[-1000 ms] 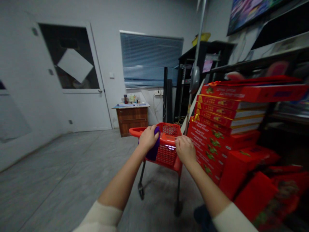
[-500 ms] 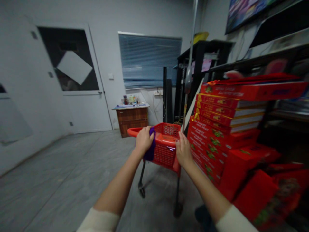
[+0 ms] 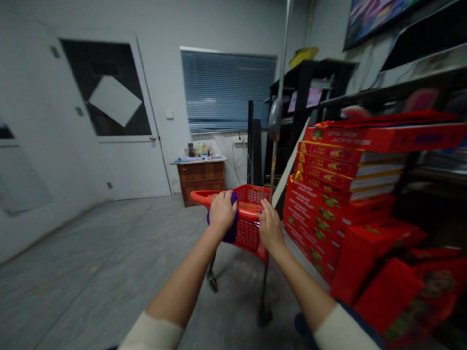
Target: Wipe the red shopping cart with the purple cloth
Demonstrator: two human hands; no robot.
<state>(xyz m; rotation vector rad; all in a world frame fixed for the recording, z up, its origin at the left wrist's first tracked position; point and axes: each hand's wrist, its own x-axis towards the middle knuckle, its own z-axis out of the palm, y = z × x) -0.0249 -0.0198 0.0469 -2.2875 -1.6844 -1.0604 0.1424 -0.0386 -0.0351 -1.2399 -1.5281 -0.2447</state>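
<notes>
While the left hand (image 3: 222, 212) clamps a purple cloth (image 3: 233, 229), the right hand (image 3: 270, 226) grips the red cart (image 3: 248, 235).

Sleeves: cream knit sleeves (image 3: 151, 334) end above both wrists, thick and soft-looking | Trim: a navy edge (image 3: 359, 312) runs along the right sleeve | Legs: dark blue trousers (image 3: 301, 324) show below the right arm | Hands: left hand (image 3: 222, 212) and right hand (image 3: 270, 226) are bare | Nails: dark polish (image 3: 261, 212) shows on the right hand

Purple cloth (image 3: 233, 229) bunched against a red shopping cart (image 3: 248, 238).
</notes>
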